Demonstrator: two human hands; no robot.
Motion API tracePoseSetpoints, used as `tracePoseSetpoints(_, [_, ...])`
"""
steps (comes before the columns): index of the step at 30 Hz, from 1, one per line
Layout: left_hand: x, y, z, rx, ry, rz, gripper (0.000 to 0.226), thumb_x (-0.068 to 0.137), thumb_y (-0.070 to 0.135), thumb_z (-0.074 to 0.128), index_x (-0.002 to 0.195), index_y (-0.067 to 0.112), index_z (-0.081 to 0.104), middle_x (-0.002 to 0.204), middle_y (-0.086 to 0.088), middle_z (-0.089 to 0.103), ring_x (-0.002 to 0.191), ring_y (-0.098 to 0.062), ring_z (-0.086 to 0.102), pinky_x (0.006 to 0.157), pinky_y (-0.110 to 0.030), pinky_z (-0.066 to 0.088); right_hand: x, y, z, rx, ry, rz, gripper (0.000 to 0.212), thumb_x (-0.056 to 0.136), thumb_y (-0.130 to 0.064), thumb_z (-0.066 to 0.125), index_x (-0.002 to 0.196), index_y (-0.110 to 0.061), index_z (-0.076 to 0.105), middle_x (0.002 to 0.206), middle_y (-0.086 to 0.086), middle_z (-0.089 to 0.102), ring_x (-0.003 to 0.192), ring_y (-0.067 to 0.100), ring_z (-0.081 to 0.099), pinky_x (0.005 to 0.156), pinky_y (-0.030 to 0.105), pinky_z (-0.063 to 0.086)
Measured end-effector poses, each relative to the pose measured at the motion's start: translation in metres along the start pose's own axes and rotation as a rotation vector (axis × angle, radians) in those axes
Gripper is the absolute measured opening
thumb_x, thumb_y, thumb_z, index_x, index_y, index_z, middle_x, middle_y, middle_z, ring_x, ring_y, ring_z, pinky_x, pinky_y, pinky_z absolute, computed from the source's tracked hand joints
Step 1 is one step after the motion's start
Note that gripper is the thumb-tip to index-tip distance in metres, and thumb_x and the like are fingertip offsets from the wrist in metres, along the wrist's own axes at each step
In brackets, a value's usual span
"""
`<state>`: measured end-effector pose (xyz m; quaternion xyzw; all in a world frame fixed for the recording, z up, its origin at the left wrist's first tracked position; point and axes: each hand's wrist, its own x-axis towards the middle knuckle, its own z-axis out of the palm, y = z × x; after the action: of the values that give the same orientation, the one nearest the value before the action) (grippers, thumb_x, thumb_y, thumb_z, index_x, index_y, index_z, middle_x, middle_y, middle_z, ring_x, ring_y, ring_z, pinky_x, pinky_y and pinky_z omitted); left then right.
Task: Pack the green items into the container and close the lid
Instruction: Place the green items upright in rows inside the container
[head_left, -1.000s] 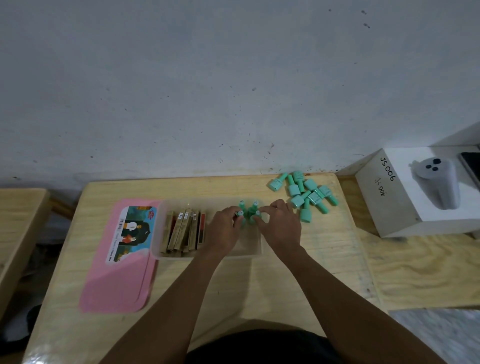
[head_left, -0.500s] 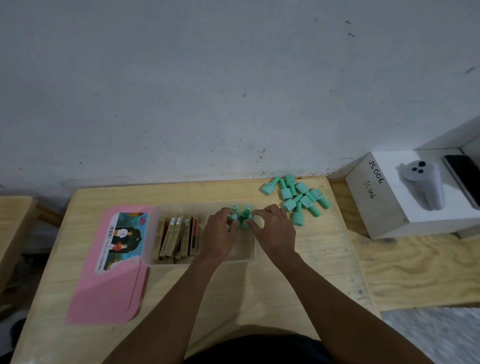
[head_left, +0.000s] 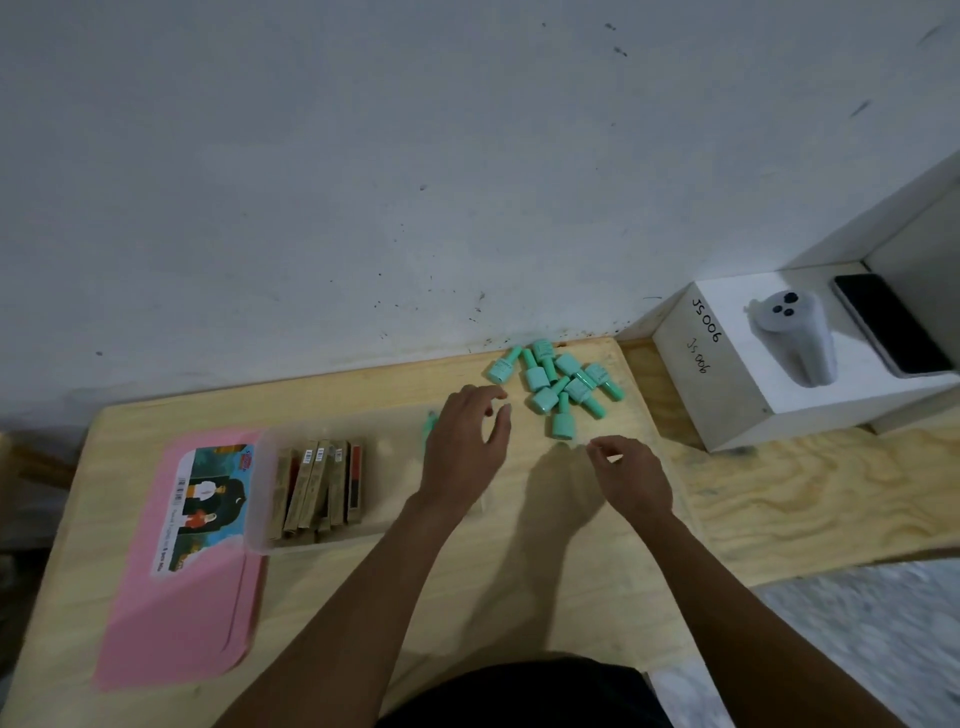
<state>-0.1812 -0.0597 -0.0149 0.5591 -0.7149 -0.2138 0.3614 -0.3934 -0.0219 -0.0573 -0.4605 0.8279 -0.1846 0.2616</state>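
Observation:
A pile of several small green bottles (head_left: 558, 383) lies at the table's far right. A clear plastic container (head_left: 260, 499) stands mid-table with brown boxes (head_left: 318, 483) upright in its left half. A bit of green (head_left: 430, 423) shows in its right half, mostly hidden behind my left hand. My left hand (head_left: 465, 447) hovers over the container's right end, fingers spread, holding nothing. My right hand (head_left: 631, 475) is right of the container, below the pile, fingers loosely curled and empty. The pink lid (head_left: 182, 613) lies flat to the container's left.
A white box (head_left: 727, 395) marked JS006 sits at the right on a lower wooden surface, carrying a grey controller (head_left: 797, 338) and a black phone (head_left: 891, 325). The wall runs along the table's far edge.
Both hands have let go of the green bottles they held in the container and moved right, toward the pile. The view has shifted a little.

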Motion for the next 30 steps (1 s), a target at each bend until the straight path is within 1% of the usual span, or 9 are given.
tracePoseSetpoints(3, [0.02,0.013,0.028,-0.059,-0.155,-0.054,0.026,0.091,0.027,0.058,0.115,0.018,0.06,0.096,0.003,0.055,0.085,-0.011,0.048,0.072,-0.03,0.046,0.018,0.008,-0.006,0.034,-0.082,0.036,0.023,0.092,-0.035,0.06,0.11,-0.024,0.071,0.112,-0.002,0.071,0.096,0.015,0.064,0.083,0.031,0.05])
tracePoseSetpoints(5, [0.035,0.016,0.049,-0.055,-0.293,-0.152,0.036,0.091,0.026,0.058,0.126,0.017,0.054,0.115,-0.005,0.055,0.103,-0.02,0.052,0.086,-0.039,0.049,0.029,0.006,-0.007,0.018,-0.123,0.035,0.025,0.093,-0.036,0.059,0.113,-0.025,0.07,0.113,-0.003,0.071,0.096,0.015,0.064,0.083,0.032,0.051])
tracePoseSetpoints(7, [0.048,0.015,0.067,0.004,-0.407,-0.239,0.042,0.092,0.023,0.055,0.133,0.014,0.049,0.13,-0.012,0.048,0.119,-0.028,0.048,0.099,-0.043,0.044,0.038,0.0,-0.003,0.003,-0.141,0.022,0.026,0.094,-0.036,0.057,0.114,-0.026,0.069,0.113,-0.002,0.071,0.095,0.015,0.064,0.082,0.031,0.051])
tracePoseSetpoints(12, [0.066,0.007,0.101,0.186,-0.568,-0.308,0.042,0.095,0.018,0.047,0.137,0.011,0.045,0.135,-0.014,0.046,0.121,-0.031,0.046,0.102,-0.045,0.042,0.057,-0.025,0.011,-0.071,-0.144,0.014,0.027,0.095,-0.037,0.05,0.11,-0.027,0.069,0.107,-0.001,0.07,0.091,0.018,0.063,0.073,0.031,0.048])
tracePoseSetpoints(18, [0.072,-0.003,0.122,0.304,-0.581,-0.343,0.041,0.097,0.023,0.046,0.137,0.014,0.045,0.136,-0.01,0.046,0.122,-0.027,0.046,0.097,-0.042,0.045,0.071,-0.035,0.024,-0.114,-0.153,0.1,0.031,0.087,-0.052,0.056,0.093,-0.024,0.069,0.082,-0.004,0.067,0.074,0.016,0.064,0.061,0.028,0.046])
tracePoseSetpoints(20, [0.073,-0.004,0.126,0.321,-0.569,-0.34,0.041,0.096,0.027,0.048,0.136,0.015,0.046,0.136,-0.009,0.045,0.121,-0.027,0.046,0.095,-0.041,0.046,0.074,-0.037,0.026,-0.11,-0.175,0.137,0.035,0.085,-0.053,0.056,0.092,-0.022,0.069,0.081,-0.003,0.067,0.074,0.018,0.064,0.059,0.027,0.043])
tracePoseSetpoints(23, [0.077,-0.005,0.129,0.309,-0.59,-0.345,0.045,0.094,0.027,0.053,0.136,0.014,0.046,0.137,-0.011,0.044,0.122,-0.029,0.045,0.096,-0.043,0.047,0.077,-0.039,0.029,-0.118,-0.218,0.164,0.04,0.085,-0.054,0.054,0.098,-0.018,0.066,0.09,0.002,0.068,0.082,0.023,0.067,0.063,0.03,0.045])
tracePoseSetpoints(26, [0.081,-0.005,0.128,0.252,-0.613,-0.391,0.047,0.09,0.022,0.057,0.135,0.011,0.046,0.134,-0.012,0.046,0.121,-0.029,0.048,0.096,-0.042,0.046,0.076,-0.033,0.027,-0.038,-0.244,0.185,0.036,0.086,-0.045,0.056,0.1,-0.013,0.067,0.092,0.005,0.069,0.084,0.024,0.067,0.065,0.031,0.048])
tracePoseSetpoints(30, [0.085,-0.002,0.12,0.129,-0.612,-0.477,0.046,0.088,0.003,0.054,0.132,0.009,0.043,0.127,-0.014,0.053,0.112,-0.029,0.055,0.091,-0.039,0.049,0.064,-0.023,0.01,0.29,-0.251,0.152,0.02,0.09,-0.024,0.058,0.093,-0.009,0.071,0.089,0.009,0.07,0.083,0.025,0.066,0.077,0.039,0.056])
